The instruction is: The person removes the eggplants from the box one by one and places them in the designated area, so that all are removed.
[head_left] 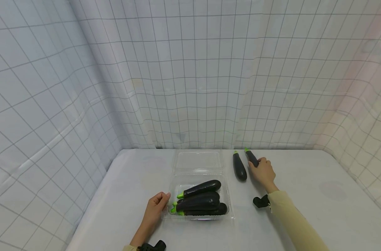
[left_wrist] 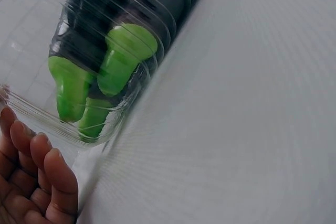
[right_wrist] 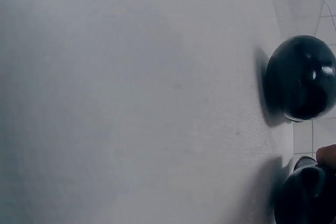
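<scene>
My right hand [head_left: 263,172] grips a small dark eggplant [head_left: 252,158] at the back of the table, its green stem pointing away. Just left of it lies a second eggplant [head_left: 239,166]; the rounded end of this eggplant [right_wrist: 303,77] shows in the right wrist view, where one fingertip [right_wrist: 326,156] rests on the held one. Several eggplants [head_left: 198,202] lie sideways in a clear plastic clamshell container [head_left: 229,195], green stems [left_wrist: 71,90] to the left. At the container's left side, my left hand [head_left: 156,205] pinches the rim, fingers [left_wrist: 58,174] curled in the left wrist view.
The container's clear lid [head_left: 198,161] is folded back flat behind it. A white cloth covers the table [head_left: 303,195]. White gridded curtains [head_left: 203,87] hang at the back and both sides. Each wrist wears a black camera mount [head_left: 261,201].
</scene>
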